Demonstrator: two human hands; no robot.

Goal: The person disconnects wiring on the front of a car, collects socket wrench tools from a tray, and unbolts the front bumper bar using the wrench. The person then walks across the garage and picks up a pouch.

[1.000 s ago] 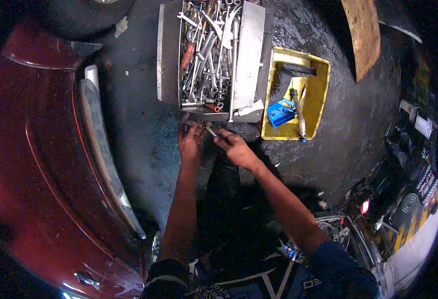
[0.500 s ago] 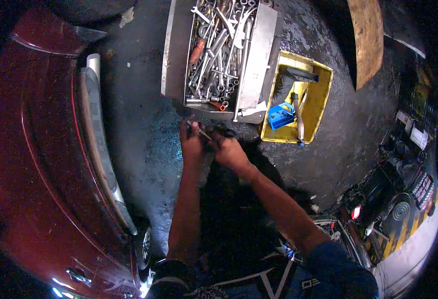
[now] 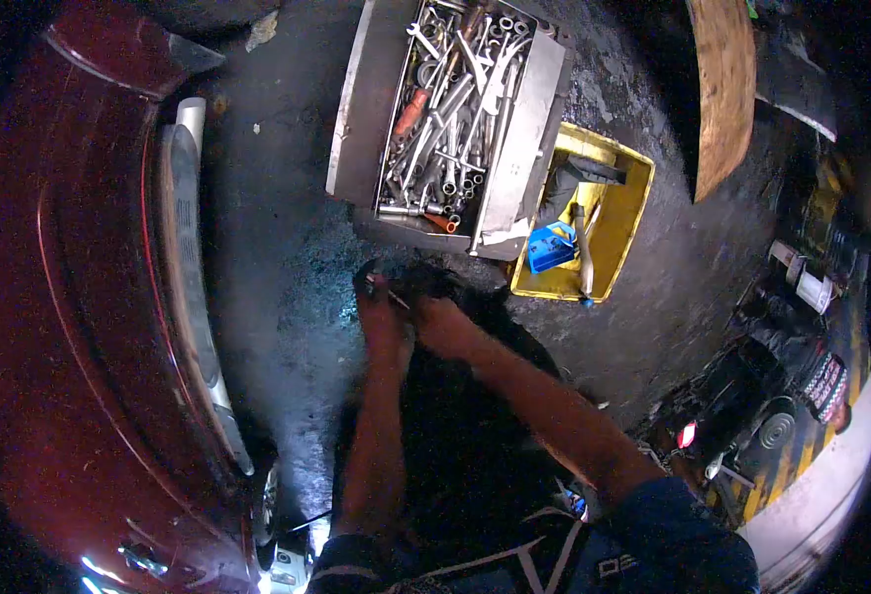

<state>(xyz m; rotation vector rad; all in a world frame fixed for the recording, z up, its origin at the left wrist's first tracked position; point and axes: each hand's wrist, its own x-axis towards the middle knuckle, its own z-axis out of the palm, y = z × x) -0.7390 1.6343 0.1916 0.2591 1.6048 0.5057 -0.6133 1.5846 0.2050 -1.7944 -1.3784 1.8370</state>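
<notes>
- The left hand (image 3: pixel 384 312) was at eleven o'clock of the person's dark trousers; its thumb and fingers were pinching the upper end of a slim metal tool (image 3: pixel 398 298).
- The right hand (image 3: pixel 442 323) was just beside it, at four o'clock of the left one; its fingers were folded and closed on the lower end of the same tool, but the fingertips were lost in shadow.
- The tool lay between the two hands, tilted from ten o'clock to four o'clock; it was too dark to tell its exact kind.
- Between twelve and one o'clock from the hands stood an open toolbox (image 3: pixel 360 119), full of wrenches (image 3: pixel 496 92) and other metal pieces, with an orange-red handle (image 3: pixel 412 112) among them.
- At two o'clock was a yellow tray (image 3: pixel 631 216), near the toolbox; in it lay a small blue tray (image 3: pixel 551 249) and a long tool with a pale handle (image 3: pixel 585 259).
- Farther away, also toward two o'clock, there was a wooden board (image 3: pixel 724 94).
- At nine o'clock, well apart from the hands, stood a dark red car (image 3: pixel 89 317).
</notes>
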